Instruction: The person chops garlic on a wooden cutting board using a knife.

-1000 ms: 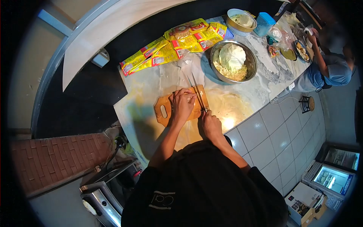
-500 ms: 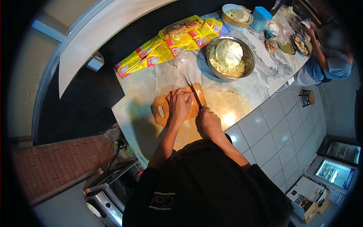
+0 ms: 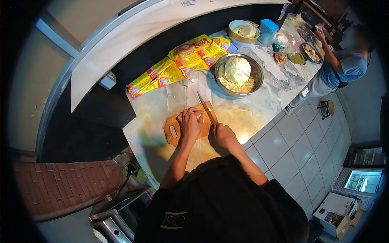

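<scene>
We likely cut: right hand (image 3: 225, 135) grips knife (image 3: 208, 111), left hand (image 3: 192, 123) bends on board (image 3: 176, 121), hold unclear. Needs careful fingers.

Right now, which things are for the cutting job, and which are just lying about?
Cutting job:
knife, in the right hand
wooden board, under the left hand
perhaps the steel bowl

Seemingly just lying about:
yellow packets
blue tub
stool
</scene>
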### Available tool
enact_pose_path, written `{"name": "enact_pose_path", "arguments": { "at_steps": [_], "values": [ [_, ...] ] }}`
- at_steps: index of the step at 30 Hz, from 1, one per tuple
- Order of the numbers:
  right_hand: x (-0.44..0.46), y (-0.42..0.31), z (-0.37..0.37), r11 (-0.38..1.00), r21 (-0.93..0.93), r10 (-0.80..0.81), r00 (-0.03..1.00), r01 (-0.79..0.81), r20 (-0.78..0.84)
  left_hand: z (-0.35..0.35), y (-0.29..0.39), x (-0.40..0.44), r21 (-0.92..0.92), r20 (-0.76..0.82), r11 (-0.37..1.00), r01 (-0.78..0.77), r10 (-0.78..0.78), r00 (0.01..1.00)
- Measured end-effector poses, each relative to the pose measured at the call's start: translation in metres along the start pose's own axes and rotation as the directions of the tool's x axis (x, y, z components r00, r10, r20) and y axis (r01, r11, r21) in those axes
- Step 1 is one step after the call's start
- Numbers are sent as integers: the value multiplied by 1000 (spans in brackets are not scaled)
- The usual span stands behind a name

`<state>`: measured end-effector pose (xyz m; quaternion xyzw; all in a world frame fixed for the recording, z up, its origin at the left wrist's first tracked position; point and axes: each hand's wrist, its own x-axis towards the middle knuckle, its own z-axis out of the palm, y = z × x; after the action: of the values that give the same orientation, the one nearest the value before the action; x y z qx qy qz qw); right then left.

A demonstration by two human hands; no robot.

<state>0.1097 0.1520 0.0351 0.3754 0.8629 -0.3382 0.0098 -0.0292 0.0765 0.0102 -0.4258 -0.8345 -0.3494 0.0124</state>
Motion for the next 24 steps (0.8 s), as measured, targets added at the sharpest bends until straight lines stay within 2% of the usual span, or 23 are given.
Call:
{"name": "enact_pose_path", "arguments": {
  "at_steps": [8,10,13,16,24],
  "values": [
    [-9,9,11,999,-44,12,1000,-13,-23,2,0,3,49,-28,999,-18,20,999],
    [-10,11,14,998,-57,-19,1000,19,6,1,3,2,137,-39,991,-7,12,999],
    [-11,8,10,998,-67,-3,1000,4,15,1,3,0,148,-49,989,4,4,999],
    [-9,12,17,998,-56,-12,999,10,-30,-1,2,-2,138,-42,990,-1,7,999],
    [-9,16,19,998,-69,-14,999,11,-30,3,0,0,80,-36,997,-8,11,999]
  ]
}}
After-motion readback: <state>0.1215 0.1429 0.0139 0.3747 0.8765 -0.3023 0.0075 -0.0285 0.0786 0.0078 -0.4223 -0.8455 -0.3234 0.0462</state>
